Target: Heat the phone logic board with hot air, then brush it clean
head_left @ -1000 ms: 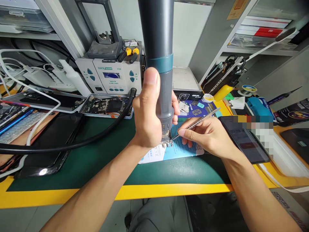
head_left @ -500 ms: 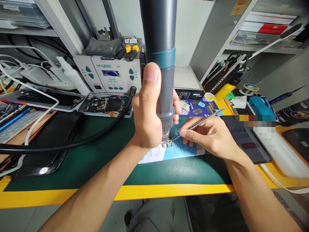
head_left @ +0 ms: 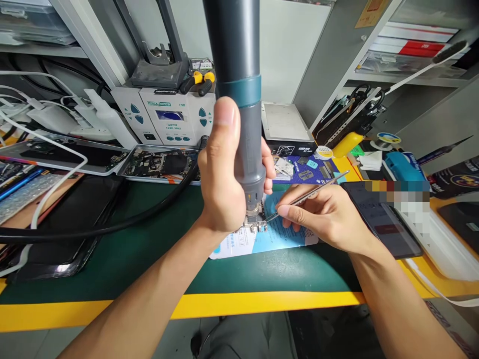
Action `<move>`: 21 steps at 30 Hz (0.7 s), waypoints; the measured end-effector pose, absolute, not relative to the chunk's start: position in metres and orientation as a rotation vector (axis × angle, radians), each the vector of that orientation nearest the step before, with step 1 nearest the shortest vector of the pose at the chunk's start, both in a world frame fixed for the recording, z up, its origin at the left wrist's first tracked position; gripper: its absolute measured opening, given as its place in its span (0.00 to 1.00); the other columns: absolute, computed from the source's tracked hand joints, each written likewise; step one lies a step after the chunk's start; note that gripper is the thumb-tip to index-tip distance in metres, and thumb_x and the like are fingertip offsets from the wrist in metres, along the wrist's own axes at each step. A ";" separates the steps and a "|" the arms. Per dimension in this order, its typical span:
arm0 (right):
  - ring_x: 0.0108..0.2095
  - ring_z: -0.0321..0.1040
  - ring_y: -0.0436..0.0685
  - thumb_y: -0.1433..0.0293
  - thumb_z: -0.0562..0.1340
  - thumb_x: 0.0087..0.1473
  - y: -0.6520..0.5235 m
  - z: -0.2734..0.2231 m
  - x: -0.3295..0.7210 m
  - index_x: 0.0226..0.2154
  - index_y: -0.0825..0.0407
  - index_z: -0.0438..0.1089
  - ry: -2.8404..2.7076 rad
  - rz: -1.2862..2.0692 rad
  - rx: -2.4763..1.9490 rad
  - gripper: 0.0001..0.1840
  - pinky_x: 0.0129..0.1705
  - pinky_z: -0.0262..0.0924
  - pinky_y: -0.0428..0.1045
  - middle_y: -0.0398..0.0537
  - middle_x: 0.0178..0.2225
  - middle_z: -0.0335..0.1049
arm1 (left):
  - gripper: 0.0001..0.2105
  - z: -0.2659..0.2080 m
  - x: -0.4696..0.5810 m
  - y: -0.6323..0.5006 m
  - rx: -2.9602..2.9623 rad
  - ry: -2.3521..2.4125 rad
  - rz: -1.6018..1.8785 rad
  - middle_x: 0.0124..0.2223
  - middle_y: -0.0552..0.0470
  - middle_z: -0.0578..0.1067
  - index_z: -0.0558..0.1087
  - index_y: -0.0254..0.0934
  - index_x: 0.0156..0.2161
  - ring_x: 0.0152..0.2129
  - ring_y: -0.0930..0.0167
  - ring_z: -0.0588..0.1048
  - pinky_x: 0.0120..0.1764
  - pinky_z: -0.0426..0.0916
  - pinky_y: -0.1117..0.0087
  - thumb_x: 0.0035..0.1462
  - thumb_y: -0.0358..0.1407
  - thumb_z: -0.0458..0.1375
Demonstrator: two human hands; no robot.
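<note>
My left hand (head_left: 224, 184) is wrapped round the grey handle of a hot air gun (head_left: 250, 144), which points nozzle down. Under the nozzle lies a small circuit board (head_left: 257, 225), partly hidden by the gun and my hand. The board rests on a blue and white printed card (head_left: 284, 242). In my right hand (head_left: 322, 214) is a pair of metal tweezers (head_left: 310, 192), pinched between thumb and fingers. Their tips reach down to the right edge of the board; whether they grip anything there is too small to tell.
Behind stands the hot air station (head_left: 168, 117), its black hose (head_left: 157, 214) crossing the green mat (head_left: 157, 269). A metal tray with circuit boards (head_left: 160, 164) sits at back left. Dark phone screens (head_left: 75, 219) lie left; a phone (head_left: 381, 219) lies right.
The hot air gun and my left hand have shifted slightly left, baring more of the board beneath the nozzle. The tweezers stay at the board's right edge. The whole view has shifted a little.
</note>
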State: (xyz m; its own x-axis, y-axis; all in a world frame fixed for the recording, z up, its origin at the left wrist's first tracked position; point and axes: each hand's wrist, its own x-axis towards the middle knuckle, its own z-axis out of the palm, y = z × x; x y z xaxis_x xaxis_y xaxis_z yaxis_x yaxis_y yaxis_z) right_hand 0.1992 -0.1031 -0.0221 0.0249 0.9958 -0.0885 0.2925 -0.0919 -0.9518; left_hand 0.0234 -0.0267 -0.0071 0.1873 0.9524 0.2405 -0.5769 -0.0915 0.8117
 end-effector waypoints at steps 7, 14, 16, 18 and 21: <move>0.21 0.70 0.56 0.39 0.86 0.53 -0.103 -0.023 0.201 0.25 0.48 0.85 -1.377 1.121 -1.491 0.31 0.20 0.62 0.50 0.49 0.25 0.81 | 0.39 -0.006 0.025 -0.032 0.986 0.506 1.355 0.22 0.49 0.75 0.79 0.41 0.24 0.15 0.66 0.74 0.19 0.71 0.64 0.67 0.75 0.62; 0.22 0.71 0.57 0.33 0.83 0.54 -0.102 -0.027 0.200 0.30 0.49 0.85 -1.354 1.146 -1.480 0.35 0.22 0.61 0.52 0.49 0.25 0.80 | 0.35 -0.007 0.024 -0.038 1.001 0.532 1.404 0.24 0.51 0.73 0.82 0.44 0.27 0.17 0.64 0.77 0.19 0.69 0.60 0.67 0.74 0.64; 0.23 0.71 0.56 0.33 0.82 0.56 -0.102 -0.027 0.199 0.28 0.49 0.85 -1.386 1.121 -1.486 0.36 0.23 0.61 0.52 0.50 0.26 0.81 | 0.35 -0.005 0.023 -0.037 1.000 0.548 1.426 0.24 0.50 0.73 0.81 0.45 0.26 0.18 0.63 0.77 0.18 0.68 0.58 0.67 0.74 0.64; 0.23 0.71 0.55 0.35 0.82 0.58 -0.101 -0.025 0.198 0.27 0.49 0.85 -1.423 1.097 -1.486 0.35 0.23 0.62 0.51 0.50 0.27 0.81 | 0.36 -0.001 0.022 -0.035 1.004 0.584 1.438 0.23 0.50 0.72 0.81 0.45 0.25 0.18 0.62 0.77 0.19 0.69 0.57 0.69 0.73 0.61; 0.24 0.72 0.55 0.40 0.84 0.58 -0.101 -0.023 0.197 0.25 0.49 0.85 -1.419 1.098 -1.467 0.31 0.24 0.65 0.51 0.49 0.27 0.82 | 0.39 0.003 0.022 -0.033 1.024 0.597 1.423 0.23 0.49 0.71 0.82 0.45 0.24 0.18 0.63 0.77 0.20 0.71 0.59 0.73 0.72 0.55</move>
